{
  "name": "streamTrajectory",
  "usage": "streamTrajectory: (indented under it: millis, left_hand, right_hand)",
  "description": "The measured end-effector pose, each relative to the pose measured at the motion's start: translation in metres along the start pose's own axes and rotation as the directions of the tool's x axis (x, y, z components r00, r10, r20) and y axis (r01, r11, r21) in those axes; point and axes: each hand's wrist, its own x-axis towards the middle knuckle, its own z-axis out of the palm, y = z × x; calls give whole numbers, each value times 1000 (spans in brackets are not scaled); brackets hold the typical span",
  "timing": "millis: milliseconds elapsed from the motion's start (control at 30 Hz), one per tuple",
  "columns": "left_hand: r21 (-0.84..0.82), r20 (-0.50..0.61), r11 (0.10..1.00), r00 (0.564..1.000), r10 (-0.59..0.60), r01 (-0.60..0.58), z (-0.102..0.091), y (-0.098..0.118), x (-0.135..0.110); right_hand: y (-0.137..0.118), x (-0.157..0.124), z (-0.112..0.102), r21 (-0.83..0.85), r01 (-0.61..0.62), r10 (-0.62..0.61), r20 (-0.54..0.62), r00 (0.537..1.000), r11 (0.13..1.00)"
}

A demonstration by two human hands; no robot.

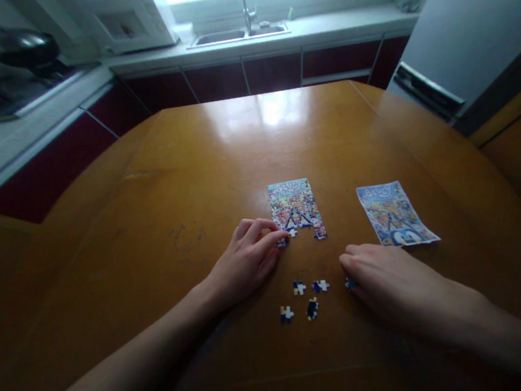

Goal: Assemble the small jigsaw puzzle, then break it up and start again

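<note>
A mostly assembled jigsaw puzzle (293, 203) lies on the table, crowded with small colourful figures, with a gap along its bottom edge. My left hand (252, 251) rests at the puzzle's lower left corner, its fingers stretched out and touching the edge. My right hand (385, 272) is curled low over the table to the right. A blue puzzle piece (349, 284) peeks out under its fingertips, partly hidden. Between my hands lie several loose pieces: a dark blue one (320, 286), a tan and blue one (299, 288), a brownish one (286, 313) and a dark one (312, 309).
A creased picture sheet (391, 212) with a similar design lies beyond my right hand. The wooden table (218, 150) has rounded sides. Behind it are a counter with a sink (242, 34), a microwave (128, 22), a wok (20, 47) on the stove and a fridge (471, 21).
</note>
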Motion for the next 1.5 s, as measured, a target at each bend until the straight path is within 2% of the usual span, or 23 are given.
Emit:
streamTrajectory:
  millis: [233,400,567,733,900,1033,1200,1400,1500]
  left_hand:
    - [-12,-15,1000,1000,4,-4,1,-1,0]
    - [-10,-10,1000,1000,-6,6,1,-1,1]
    - [-18,-13,1000,1000,-4,3,2,-1,0]
    - [-67,-119,997,992,38,-47,-1,2,0]
    - [-82,-255,988,961,107,-132,-4,11,-1]
    - [-105,-253,981,958,132,-163,-4,15,-2]
    - [-135,-233,974,961,148,-183,-6,17,0]
    - [-153,-226,979,969,98,-135,-6,17,1]
    - [-163,-239,980,968,77,-118,-6,15,0]
  right_hand:
    - [-2,-2,4,114,-29,22,62,998,993]
    - [3,4,6,305,3,6,-26,1000,952]
    - [10,19,1,612,46,59,-150,987,789]
    - [13,33,-4,781,45,154,-178,972,623]
    - [4,42,7,835,43,184,-171,968,549]
    - [-5,45,16,861,68,191,-189,963,504]
    - [-10,47,19,863,123,160,-228,960,490]
    - [-11,49,25,837,198,147,-312,939,510]
    - [-8,51,31,735,334,78,-463,883,591]
